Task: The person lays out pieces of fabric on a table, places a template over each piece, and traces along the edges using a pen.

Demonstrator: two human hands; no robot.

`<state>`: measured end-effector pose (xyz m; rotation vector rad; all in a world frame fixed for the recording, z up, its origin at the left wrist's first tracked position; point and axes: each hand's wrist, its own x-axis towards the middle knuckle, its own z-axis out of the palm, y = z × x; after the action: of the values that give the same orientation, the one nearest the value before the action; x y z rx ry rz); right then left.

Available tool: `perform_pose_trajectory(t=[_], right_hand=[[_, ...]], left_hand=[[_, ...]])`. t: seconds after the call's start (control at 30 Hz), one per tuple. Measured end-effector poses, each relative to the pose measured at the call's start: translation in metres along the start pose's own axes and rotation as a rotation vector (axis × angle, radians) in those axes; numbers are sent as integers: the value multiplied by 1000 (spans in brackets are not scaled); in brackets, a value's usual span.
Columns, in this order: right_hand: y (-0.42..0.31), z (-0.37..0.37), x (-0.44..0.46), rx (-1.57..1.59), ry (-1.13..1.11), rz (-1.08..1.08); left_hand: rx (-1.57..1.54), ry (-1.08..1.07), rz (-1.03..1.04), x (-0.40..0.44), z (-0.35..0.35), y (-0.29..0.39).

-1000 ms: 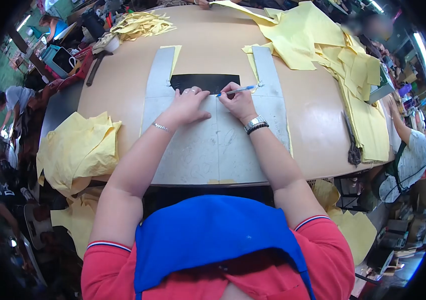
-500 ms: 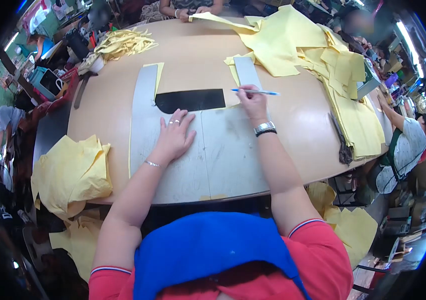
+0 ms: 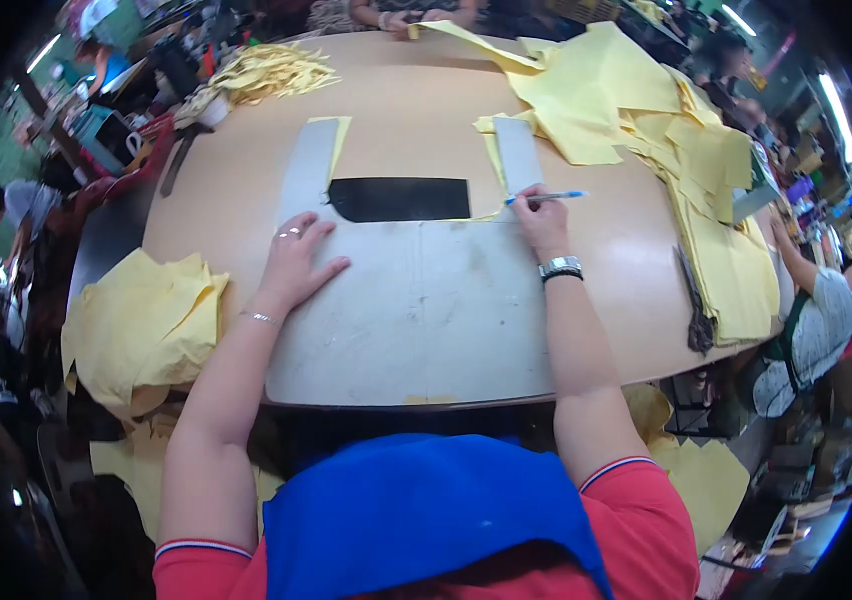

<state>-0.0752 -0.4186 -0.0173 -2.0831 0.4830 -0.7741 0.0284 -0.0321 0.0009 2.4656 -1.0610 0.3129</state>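
A large pale grey U-shaped template (image 3: 406,310) lies flat on the table, with yellow sheet material (image 3: 343,140) showing along its inner edges. My left hand (image 3: 296,258) rests on the template's left side, fingers spread, two rings on them. My right hand (image 3: 543,228) pinches a blue-and-white pen (image 3: 564,195). The pen's tip is by the inner edge of the template's right arm; whether it touches the sheet I cannot tell. In the template's opening lies a flat black piece (image 3: 401,200), rounded at its lower left corner.
Yellow sheets pile up at the right (image 3: 596,95), and a yellow bundle (image 3: 151,320) sits at the left edge. Yellow strips (image 3: 271,75) lie at the far left. Dark scissors (image 3: 696,305) rest near the right edge, a dark blade-like tool (image 3: 178,160) at the left. Another person's hands (image 3: 416,20) are across the table.
My left hand has slid left across the template. My right hand has moved the pen right and nearer to me along the right arm's inner edge. The whole view has shifted slightly.
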Motion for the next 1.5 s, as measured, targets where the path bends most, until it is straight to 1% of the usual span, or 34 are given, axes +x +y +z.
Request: perform_pose_trajectory(t=[0.03,0.13,0.17,0.23,0.27,0.33,0.37,0.5,0.6,0.67,0.7,0.8,0.87,0.93,1.0,1.07,1.1,1.2,1.3,1.4,1.5], right_hand=[[2,2,1,5,3,-2],[6,0,1,12,14,3],[5,-2,2,14,18,7],[1,1,7,-25,8,6],[1,9,11,99,17,11],[-4,27,16,346,35,29],[-6,38,17,408,-22,36],[-70,105,-11,666,-203,70],[-102,152,-26,627,-360,86],[-119,171,-31,775,-394,110],[-129,165,-34,816,-388,112],[-114,118,-34,426,-340,-83],[-89,61,-40,-31,-228,-184],[-59,11,-52,-268,-70,-30],[-34,-27,-62,-339,6,82],[-10,-43,-71,-238,28,160],[-11,-45,-73,-184,40,196],[-20,-46,-77,-192,67,337],[-20,-47,-72,-211,73,360],[3,-45,-65,-85,71,372],[10,-46,-65,-81,59,360]], left_hand=[[-11,-34,-22,-1,1,-2],[-3,-17,-24,-3,1,-2],[-1,-54,-60,-3,3,-3],[63,-29,-42,-5,6,-4],[94,-20,-27,-3,8,-3],[82,-63,-66,-2,3,1],[76,-89,-82,-2,1,2],[74,-74,-109,-1,10,-4],[29,-37,-93,-1,17,-16],[-13,-38,-37,3,14,-20],[-47,-52,-26,7,12,-21],[-142,-125,-7,11,-3,-34],[-199,-171,-42,10,-10,-51],[-134,-105,-58,3,-14,-73],[-111,-52,-93,-2,-12,-79],[-117,-21,-118,-4,-13,-79],[-98,-36,-128,-4,-12,-79],[14,-58,-133,-6,-15,-74],[12,-61,-141,-6,-17,-73],[-9,-27,-119,-6,-15,-75],[-2,-54,-114,-6,-15,-75]])
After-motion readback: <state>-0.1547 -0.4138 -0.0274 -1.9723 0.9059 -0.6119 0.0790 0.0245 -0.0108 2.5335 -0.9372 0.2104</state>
